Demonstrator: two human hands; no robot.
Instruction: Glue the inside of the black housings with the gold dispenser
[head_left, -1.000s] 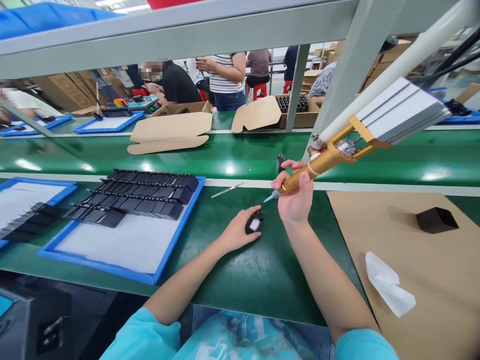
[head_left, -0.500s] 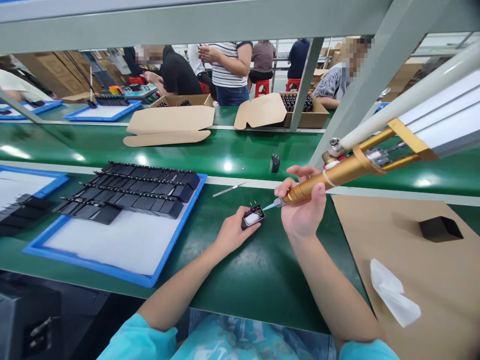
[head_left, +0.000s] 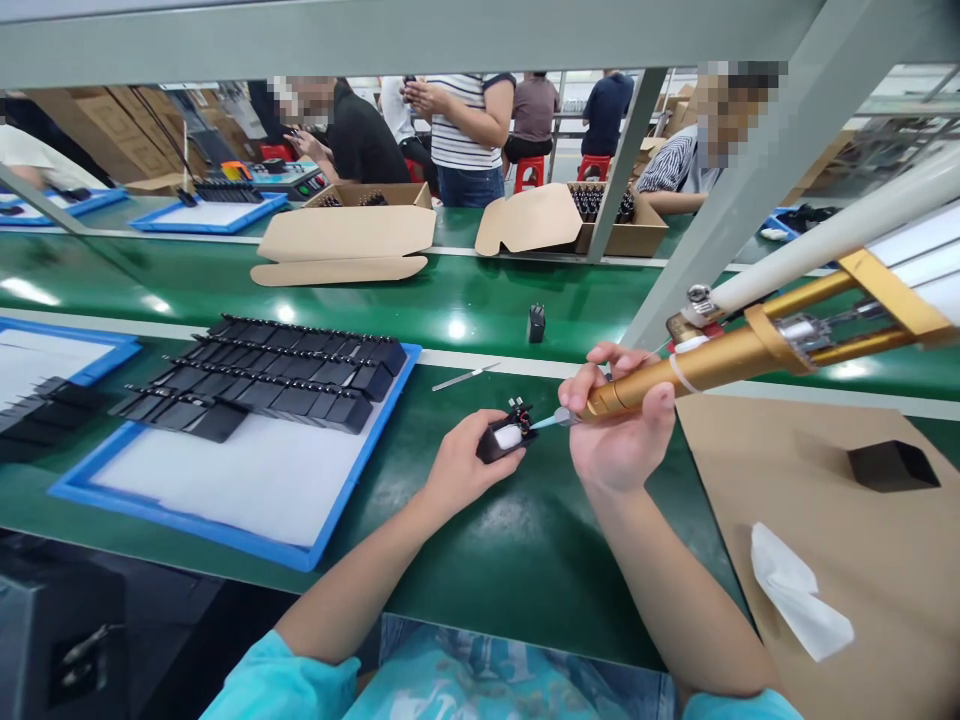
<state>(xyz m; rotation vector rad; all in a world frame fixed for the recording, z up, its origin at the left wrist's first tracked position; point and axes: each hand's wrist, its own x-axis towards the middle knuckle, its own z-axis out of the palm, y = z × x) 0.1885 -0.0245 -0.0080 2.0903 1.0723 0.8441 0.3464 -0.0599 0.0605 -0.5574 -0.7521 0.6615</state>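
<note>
My left hand [head_left: 469,465] grips a small open black plug adapter housing [head_left: 491,446] just above the green bench. Inside it are a white block and coloured wires, and metal pins stick up at its far end. My right hand [head_left: 619,425] is closed around a gold glue dispenser [head_left: 660,378], thumb along its near side. The dispenser's light-blue needle tip [head_left: 550,420] reaches into the right end of the housing; whether it touches anything inside cannot be made out. Beyond my left hand lies a thin metal blade tool [head_left: 459,378].
Black housings [head_left: 300,370] stand in rows on a blue-rimmed tray [head_left: 319,540] at left. A black adapter [head_left: 535,323] rides the green belt. At right, cardboard [head_left: 817,540] carries an empty black shell [head_left: 892,466] and white tissue [head_left: 799,590]. A slanted grey post [head_left: 712,200] rises ahead.
The housing in my left hand has tilted slightly, with its pins higher. The dispenser tip has followed it, a little lower. The adapter on the belt has moved left.
</note>
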